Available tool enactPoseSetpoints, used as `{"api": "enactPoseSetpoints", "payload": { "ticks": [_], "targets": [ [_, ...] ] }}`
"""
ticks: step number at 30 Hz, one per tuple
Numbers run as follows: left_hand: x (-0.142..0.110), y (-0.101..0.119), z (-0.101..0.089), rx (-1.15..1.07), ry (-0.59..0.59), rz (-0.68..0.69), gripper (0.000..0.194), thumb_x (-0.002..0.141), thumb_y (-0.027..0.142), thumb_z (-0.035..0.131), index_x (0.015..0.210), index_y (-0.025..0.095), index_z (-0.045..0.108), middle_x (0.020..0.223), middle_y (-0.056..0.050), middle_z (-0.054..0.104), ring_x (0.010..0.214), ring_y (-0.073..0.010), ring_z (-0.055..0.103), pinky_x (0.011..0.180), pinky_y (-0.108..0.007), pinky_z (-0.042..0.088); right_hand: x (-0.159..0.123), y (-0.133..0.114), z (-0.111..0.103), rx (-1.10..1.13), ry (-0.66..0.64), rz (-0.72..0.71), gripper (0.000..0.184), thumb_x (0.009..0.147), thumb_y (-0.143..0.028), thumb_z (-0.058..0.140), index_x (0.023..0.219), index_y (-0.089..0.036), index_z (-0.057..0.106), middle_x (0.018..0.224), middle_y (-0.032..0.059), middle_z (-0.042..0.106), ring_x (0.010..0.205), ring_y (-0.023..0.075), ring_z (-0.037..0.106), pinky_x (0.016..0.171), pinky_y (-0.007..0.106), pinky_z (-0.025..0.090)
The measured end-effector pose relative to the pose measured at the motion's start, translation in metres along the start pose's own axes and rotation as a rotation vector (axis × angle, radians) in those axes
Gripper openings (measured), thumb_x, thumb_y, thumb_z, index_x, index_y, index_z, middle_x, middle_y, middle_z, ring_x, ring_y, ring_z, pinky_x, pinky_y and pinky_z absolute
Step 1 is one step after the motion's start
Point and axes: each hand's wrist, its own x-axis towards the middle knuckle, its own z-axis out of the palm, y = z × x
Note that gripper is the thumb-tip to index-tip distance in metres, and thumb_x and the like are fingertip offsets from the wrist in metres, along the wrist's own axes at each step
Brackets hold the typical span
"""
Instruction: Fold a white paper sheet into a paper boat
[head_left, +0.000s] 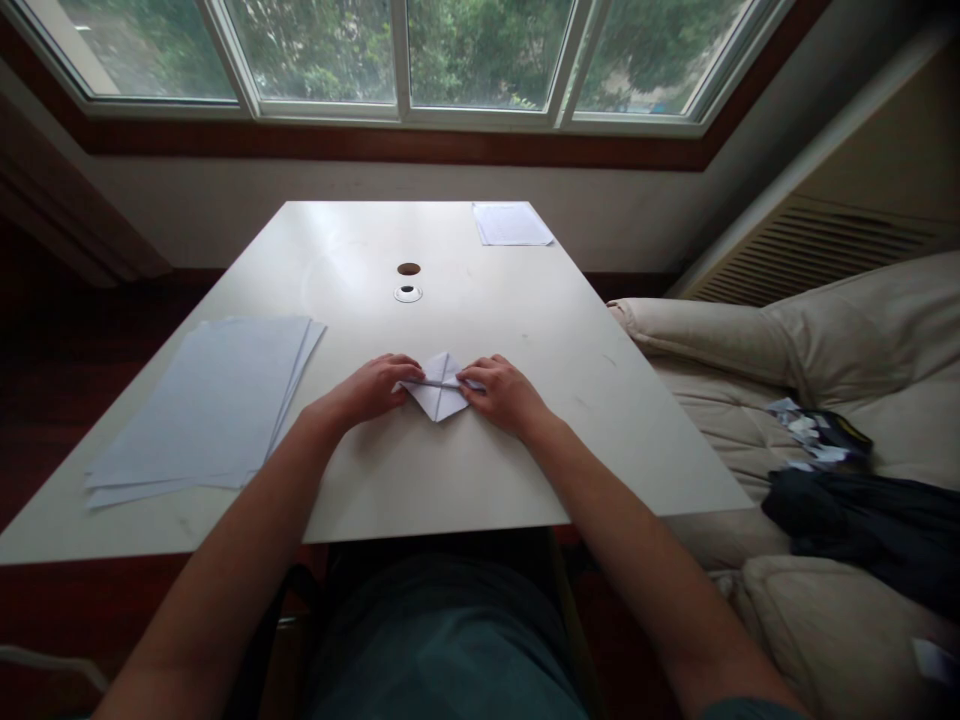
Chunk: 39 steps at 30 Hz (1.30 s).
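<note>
A small folded piece of white paper (439, 398) lies near the middle of the white table (450, 480), showing a diamond-like outline with crossing creases. My left hand (386, 385) grips its left corner between thumb and fingers. On the opposite side, my right hand (499, 390) pinches the right corner, its fingers curled over the paper. Both hands rest low at the tabletop, and the paper's outer corners are partly hidden under the fingers.
A stack of white sheets (202, 400) spreads over the table's left side. More papers (513, 224) lie at the far right corner. A cable hole (409, 269) and a round grommet (408, 294) sit mid-table. To the right stands a beige sofa (705, 335) with dark cloth (862, 520) on it.
</note>
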Motion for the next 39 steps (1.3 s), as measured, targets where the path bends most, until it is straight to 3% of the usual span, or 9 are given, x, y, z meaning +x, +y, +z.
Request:
{"api": "enactPoseSetpoints", "payload": {
  "ticks": [7,14,18,22,26,29,34,39],
  "targets": [
    [0.003,-0.01,0.006,-0.055,0.128,-0.059,0.025,0.09,0.022,0.055,0.107,0.022,0.073,0.102,-0.007,0.073,0.092,-0.0201,0.068,0.088,-0.034,0.052,0.0,0.0,-0.009,0.068,-0.019,0.039,0.027,0.092,-0.025,0.053,0.11,-0.021,0.073,0.108,0.0065,0.073,0.102,0.0217,0.059,0.096,0.033,0.044],
    [0.004,-0.001,-0.001,-0.064,0.275,-0.1,0.024,0.093,0.03,0.053,0.1,0.02,0.074,0.097,-0.008,0.072,0.088,-0.0194,0.066,0.083,-0.032,0.051,-0.006,0.006,-0.018,0.166,-0.007,-0.014,0.046,0.075,-0.015,0.065,0.12,-0.025,0.067,0.113,0.0053,0.071,0.111,0.0225,0.058,0.099,0.036,0.045],
    [0.005,0.01,-0.005,-0.095,0.374,-0.174,0.024,0.092,0.035,0.055,0.099,0.019,0.072,0.091,-0.006,0.073,0.077,-0.0176,0.066,0.073,-0.03,0.052,-0.001,0.008,-0.013,0.301,0.155,0.004,0.019,0.087,-0.03,0.062,0.102,-0.023,0.072,0.096,0.0048,0.073,0.093,0.0204,0.062,0.085,0.034,0.049],
    [0.007,0.015,-0.004,-0.305,0.448,-0.254,0.029,0.09,0.041,0.058,0.104,0.018,0.069,0.089,-0.006,0.074,0.078,-0.0185,0.068,0.07,-0.028,0.053,0.003,0.005,-0.011,0.419,0.235,0.126,0.026,0.091,-0.042,0.056,0.095,-0.02,0.07,0.081,0.0026,0.069,0.07,0.0157,0.058,0.065,0.027,0.047],
    [0.009,0.009,0.004,-0.497,0.367,-0.292,0.032,0.088,0.042,0.059,0.105,0.016,0.067,0.087,-0.008,0.074,0.078,-0.0198,0.07,0.071,-0.03,0.054,0.004,0.004,-0.01,0.491,0.222,0.244,0.024,0.087,-0.04,0.059,0.098,-0.02,0.067,0.076,-0.0003,0.068,0.062,0.0133,0.056,0.06,0.025,0.043],
    [0.01,0.006,0.009,-0.536,0.239,-0.336,0.033,0.084,0.039,0.061,0.108,0.017,0.065,0.087,-0.007,0.074,0.072,-0.0189,0.07,0.066,-0.029,0.054,0.004,0.006,-0.007,0.385,0.166,0.276,0.021,0.085,-0.035,0.06,0.097,-0.02,0.067,0.077,-0.0003,0.068,0.064,0.0138,0.057,0.063,0.025,0.042],
    [0.009,0.007,0.009,-0.333,0.183,-0.37,0.03,0.079,0.034,0.063,0.105,0.02,0.067,0.086,-0.003,0.073,0.071,-0.017,0.066,0.064,-0.026,0.05,0.004,0.013,0.001,0.099,0.096,0.239,0.023,0.087,-0.033,0.056,0.077,-0.018,0.071,0.078,0.0053,0.065,0.079,0.0187,0.056,0.076,0.029,0.042],
    [0.011,0.011,0.011,-0.197,0.198,-0.354,0.014,0.077,0.029,0.063,0.085,0.019,0.07,0.079,0.0,0.07,0.07,-0.0153,0.062,0.066,-0.026,0.046,0.004,0.018,0.004,0.12,0.078,0.2,0.016,0.084,-0.028,0.062,0.089,-0.022,0.076,0.085,0.0058,0.066,0.089,0.0205,0.057,0.084,0.031,0.043]
  ]
}}
